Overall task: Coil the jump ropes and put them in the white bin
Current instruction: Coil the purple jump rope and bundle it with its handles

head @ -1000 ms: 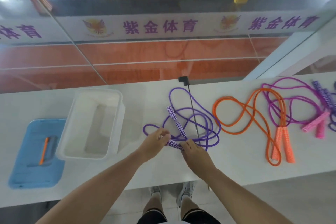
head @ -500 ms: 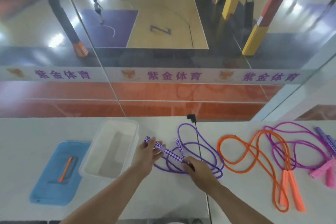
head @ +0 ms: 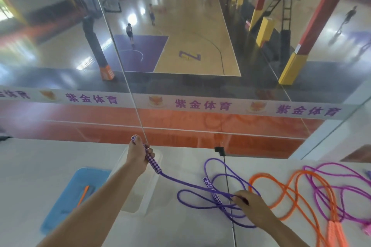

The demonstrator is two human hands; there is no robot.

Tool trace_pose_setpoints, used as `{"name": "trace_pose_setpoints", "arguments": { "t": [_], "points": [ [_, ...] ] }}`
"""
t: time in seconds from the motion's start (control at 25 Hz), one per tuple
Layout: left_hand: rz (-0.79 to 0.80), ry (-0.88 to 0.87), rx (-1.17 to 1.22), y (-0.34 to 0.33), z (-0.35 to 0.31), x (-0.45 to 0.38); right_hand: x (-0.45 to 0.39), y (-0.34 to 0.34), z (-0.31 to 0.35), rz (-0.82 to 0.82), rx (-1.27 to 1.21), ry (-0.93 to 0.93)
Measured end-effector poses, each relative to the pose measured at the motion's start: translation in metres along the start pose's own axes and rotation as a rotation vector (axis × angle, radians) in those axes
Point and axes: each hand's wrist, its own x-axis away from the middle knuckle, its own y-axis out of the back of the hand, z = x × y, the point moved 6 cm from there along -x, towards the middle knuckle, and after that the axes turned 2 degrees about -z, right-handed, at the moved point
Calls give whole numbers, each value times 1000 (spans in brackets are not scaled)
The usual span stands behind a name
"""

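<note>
Coiling starts: the left hand [head: 138, 156] grips the purple checkered handle [head: 151, 158], the right hand [head: 251, 206] apparently pinches the purple cord [head: 190, 183]; next, loop it.

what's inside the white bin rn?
Nothing visible in the white bin: the part that shows looks bare. The left hand, gripping a purple rope handle, and its forearm cover much of the inside, so it can't be confirmed empty.

Glass wall [head: 180, 86] over basketball court [head: 192, 42]
</note>
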Motion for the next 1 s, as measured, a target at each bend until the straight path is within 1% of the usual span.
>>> {"name": "trace_pose_setpoints", "arguments": {
  "t": [0.12,0.28,0.36,0.44,0.48,0.56,0.6,0.64,0.72,0.8,0.84,0.88,0.92,0.96,1.0],
  "points": [
    [92,40,-205,-6,21,8,-2,3,10,-24,-40,-22],
    [240,-14,-498,-18,53,20,-5,10,31,-71,-124,-27],
    [305,3,-670,-21,68,24,-7,17,33,-143,-203,-66],
    [368,-24,-842,-18,77,26,-10,28,27,-232,-293,-120],
    [409,-92,-950,-17,79,27,-10,33,22,-266,-339,-149],
    [514,-332,-1236,-17,80,29,-10,44,15,-309,-398,-197],
    [530,-432,-1344,-15,81,28,-10,48,13,-315,-408,-207],
    [528,-500,-1396,-12,84,25,-10,51,13,-311,-412,-204],
    [493,-574,-1414,-2,92,15,-10,55,12,-308,-406,-194],
    [371,-562,-1479,6,96,6,-11,64,10,-340,-398,-194],
    [296,-501,-1554,10,97,4,-12,69,8,-358,-397,-197],
    [270,-440,-1639,13,99,3,-13,75,6,-372,-405,-204],
    [292,-406,-1711,12,98,8,-14,81,5,-382,-418,-210],
    [356,-395,-1744,8,99,13,-14,86,4,-390,-429,-214],
    [438,-374,-1702,2,98,23,-15,89,4,-394,-437,-215]
  ]
}}
